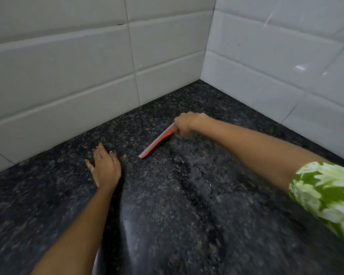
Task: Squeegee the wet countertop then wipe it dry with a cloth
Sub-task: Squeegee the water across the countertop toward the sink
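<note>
Right hand (184, 124) clenched around squeegee (157, 142)

Left hand (105, 167) lies flat, fingers spread, on the tabletop (187, 225); right hand (187, 124), arm outstretched, is fisted beyond it.

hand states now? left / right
Left hand: open, flat on the countertop, holding nothing.
Right hand: closed on the squeegee, blade down on the countertop.
</note>
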